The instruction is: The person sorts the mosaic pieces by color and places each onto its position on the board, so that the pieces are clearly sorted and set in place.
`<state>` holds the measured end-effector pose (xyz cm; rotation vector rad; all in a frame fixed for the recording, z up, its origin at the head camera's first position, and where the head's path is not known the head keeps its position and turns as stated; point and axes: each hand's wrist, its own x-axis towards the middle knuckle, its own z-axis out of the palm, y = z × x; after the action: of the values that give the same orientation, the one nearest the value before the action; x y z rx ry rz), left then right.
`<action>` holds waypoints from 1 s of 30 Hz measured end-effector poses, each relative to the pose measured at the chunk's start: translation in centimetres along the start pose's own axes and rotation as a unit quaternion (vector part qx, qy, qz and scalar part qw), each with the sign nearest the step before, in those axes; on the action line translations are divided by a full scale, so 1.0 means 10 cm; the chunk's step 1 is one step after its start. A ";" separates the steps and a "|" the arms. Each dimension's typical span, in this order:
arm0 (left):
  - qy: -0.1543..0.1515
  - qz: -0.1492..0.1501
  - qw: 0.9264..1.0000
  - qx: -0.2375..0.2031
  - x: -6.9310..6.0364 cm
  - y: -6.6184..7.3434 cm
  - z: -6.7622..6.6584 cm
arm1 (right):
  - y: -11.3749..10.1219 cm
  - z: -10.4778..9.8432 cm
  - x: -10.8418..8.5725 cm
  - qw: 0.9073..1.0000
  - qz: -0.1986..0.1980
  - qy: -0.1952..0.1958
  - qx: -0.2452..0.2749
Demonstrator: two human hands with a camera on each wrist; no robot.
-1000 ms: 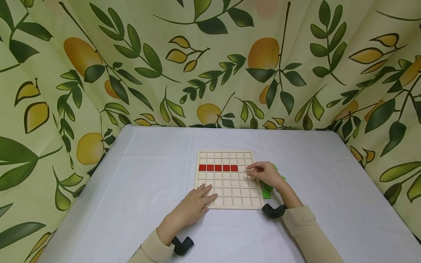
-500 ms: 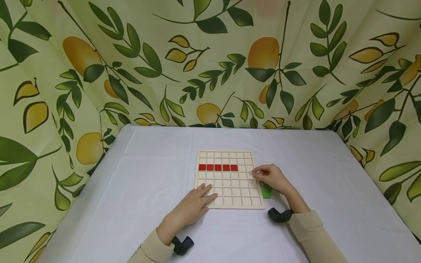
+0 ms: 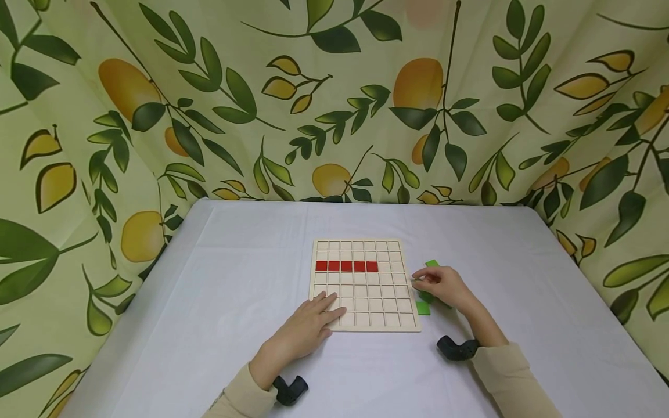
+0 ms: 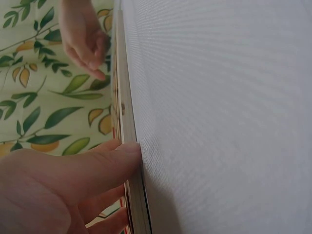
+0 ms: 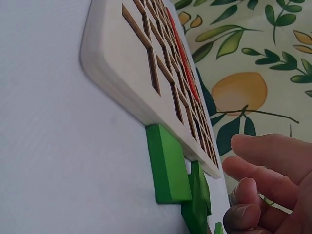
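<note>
A pale wooden grid board lies flat on the table. Several red square tiles fill the left part of its third row from the far side. My left hand rests on the board's near left corner with fingers spread; its thumb touches the board's side edge in the left wrist view. Just off the board's right edge, my right hand hovers over loose green tiles, fingers loosely bent. No tile shows between those fingers in the right wrist view, where green tiles lie against the board.
A white cloth covers the table. Behind and at the sides hangs a curtain printed with fruit and leaves. A black curved device sits at the left wrist and another at the right wrist.
My right hand has drawn back from over the board, moving right and slightly nearer, to above the green tiles. The left hand and the red tiles have stayed put.
</note>
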<state>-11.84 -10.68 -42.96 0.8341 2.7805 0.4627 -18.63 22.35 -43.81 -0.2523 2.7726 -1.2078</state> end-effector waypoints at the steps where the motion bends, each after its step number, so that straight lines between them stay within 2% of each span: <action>1: 0.000 0.000 1.000 0.001 0.00 0.00 0.00 | 0.01 -0.01 -0.01 1.000 0.000 0.000 -0.001; 9: 0.000 0.002 1.000 -0.004 -0.01 0.00 0.00 | 0.04 -0.07 -0.08 1.000 0.013 0.004 -0.006; 30: 0.003 0.005 1.000 -0.008 -0.02 0.00 -0.01 | 0.19 -0.18 -0.22 1.000 0.017 0.020 -0.002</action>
<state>-11.70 -10.76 -42.84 0.8436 2.7752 0.4901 -16.93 25.31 -43.93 -0.1842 2.8009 -1.2122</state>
